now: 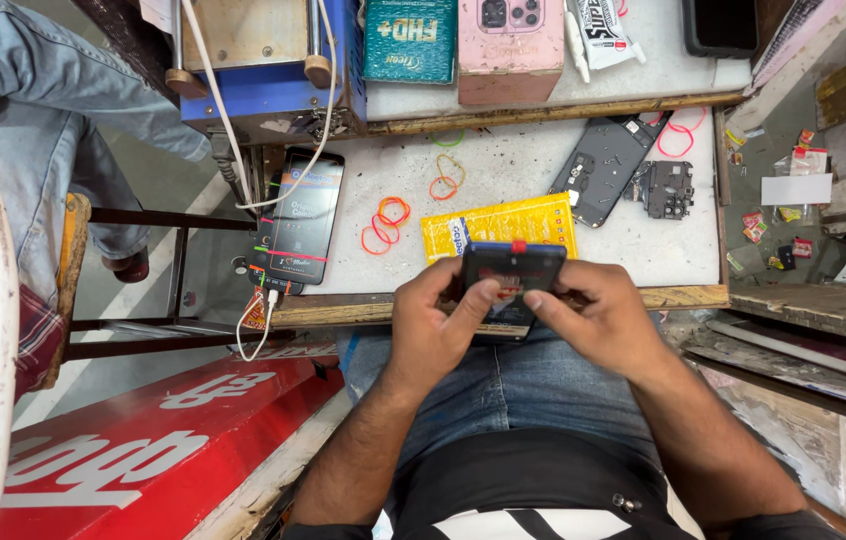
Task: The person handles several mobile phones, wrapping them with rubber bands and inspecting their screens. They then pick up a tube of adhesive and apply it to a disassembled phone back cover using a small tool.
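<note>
1. The left hand [435, 322] and right hand [598, 318] both gripped a dark phone [511, 272] above the lap, at the workbench [503, 170] front edge.
2. Its long axis ran left to right between the two hands, equally near each.
3. Both thumbs pressed its face, possibly a screen, just before a yellow packet [499, 224].

Single view, taken from a head-worn camera, aimed almost straight down over the wearer's lap and forearms. Close to the left hand [433, 325] and right hand [598, 320], held just below frame centre. White worktable [543, 170] filled the upper half; floor seen at both sides.
</note>
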